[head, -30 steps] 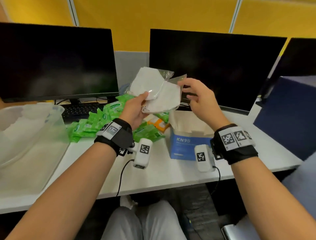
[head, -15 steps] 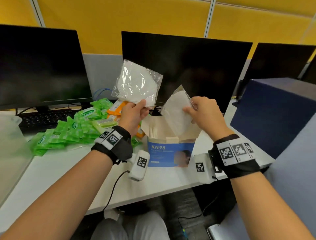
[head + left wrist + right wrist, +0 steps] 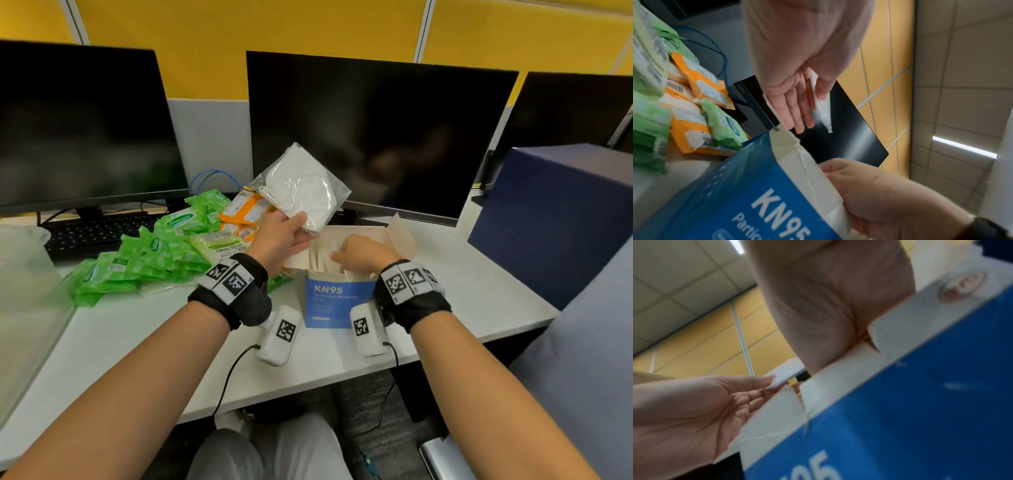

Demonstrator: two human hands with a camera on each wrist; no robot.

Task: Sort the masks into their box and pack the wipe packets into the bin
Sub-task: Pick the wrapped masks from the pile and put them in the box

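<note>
Beside box [image 3: 337, 301]: wipe packets [image 3: 154, 253].

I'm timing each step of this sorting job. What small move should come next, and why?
Probably lower the wrapped mask into the open box: the left hand holds it just above the opening, while the right hand is inside among packed masks.

Counts at this frame, head view:
3 monitors [image 3: 376, 137], 1 keyboard [image 3: 89, 233], 1 KN95 box [image 3: 334, 301], 1 bagged mask [image 3: 301, 188] held up; more masks stood inside the box, count unclear. Green wipe packets [image 3: 144, 260] were roughly a dozen, heaped; orange packets [image 3: 246, 209] at least 2. 2 hands [image 3: 277, 236].
</note>
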